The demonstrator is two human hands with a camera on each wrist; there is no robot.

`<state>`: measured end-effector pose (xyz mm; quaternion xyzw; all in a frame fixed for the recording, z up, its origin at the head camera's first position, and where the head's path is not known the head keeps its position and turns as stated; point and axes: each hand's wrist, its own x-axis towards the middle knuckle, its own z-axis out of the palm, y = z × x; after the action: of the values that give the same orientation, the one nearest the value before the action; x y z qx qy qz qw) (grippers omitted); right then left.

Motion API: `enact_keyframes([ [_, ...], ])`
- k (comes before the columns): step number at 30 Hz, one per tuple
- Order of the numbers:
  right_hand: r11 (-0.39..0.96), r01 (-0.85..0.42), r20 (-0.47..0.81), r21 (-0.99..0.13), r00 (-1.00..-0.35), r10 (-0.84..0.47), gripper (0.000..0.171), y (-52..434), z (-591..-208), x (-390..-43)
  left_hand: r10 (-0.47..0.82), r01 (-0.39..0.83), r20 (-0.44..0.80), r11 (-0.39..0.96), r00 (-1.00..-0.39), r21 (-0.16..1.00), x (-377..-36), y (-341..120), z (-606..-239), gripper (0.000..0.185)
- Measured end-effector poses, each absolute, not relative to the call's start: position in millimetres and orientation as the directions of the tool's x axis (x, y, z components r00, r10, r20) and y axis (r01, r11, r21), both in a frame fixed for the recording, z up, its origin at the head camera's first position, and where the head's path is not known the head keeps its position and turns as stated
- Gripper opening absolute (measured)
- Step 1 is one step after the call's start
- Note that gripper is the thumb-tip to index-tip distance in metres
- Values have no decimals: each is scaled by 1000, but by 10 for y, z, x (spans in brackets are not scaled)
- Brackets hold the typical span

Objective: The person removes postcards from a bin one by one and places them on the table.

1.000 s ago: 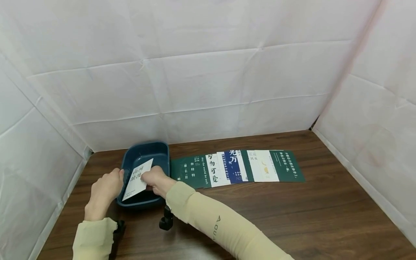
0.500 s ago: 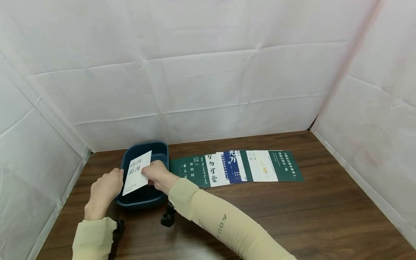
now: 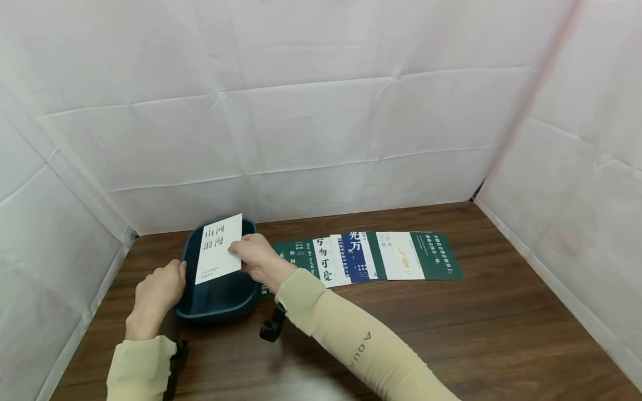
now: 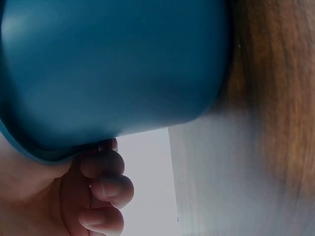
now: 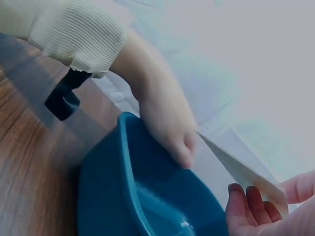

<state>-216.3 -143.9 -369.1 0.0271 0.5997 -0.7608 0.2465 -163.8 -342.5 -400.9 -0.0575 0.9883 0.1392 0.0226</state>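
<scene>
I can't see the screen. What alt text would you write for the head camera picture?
A person's right hand holds a white card printed with black characters above a dark blue plastic tub, while the left hand grips the tub's rim. A row of overlapping green, white and blue cards lies on the brown wooden table.

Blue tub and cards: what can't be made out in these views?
- Tub floor: head view, partly hidden by the white card; whether other cards lie inside is unclear.
- Card row: left end hidden behind the right hand; small print too small.
- Left hand fingertips: left wrist view, behind the tub rim.
</scene>
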Motion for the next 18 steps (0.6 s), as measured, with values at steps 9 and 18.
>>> enact_keyframes([
  [9,-215,394,-304,-893,-884,-356,27,-1107,-3719,-2243,-82,-99,-72,954,-994,282,-1623,-3437,-4001,43],
  [18,-217,360,-277,-907,-901,-335,27,-700,-3797,-2265,-67,-83,-66,957,-996,279,-1631,-3433,-4008,42],
])
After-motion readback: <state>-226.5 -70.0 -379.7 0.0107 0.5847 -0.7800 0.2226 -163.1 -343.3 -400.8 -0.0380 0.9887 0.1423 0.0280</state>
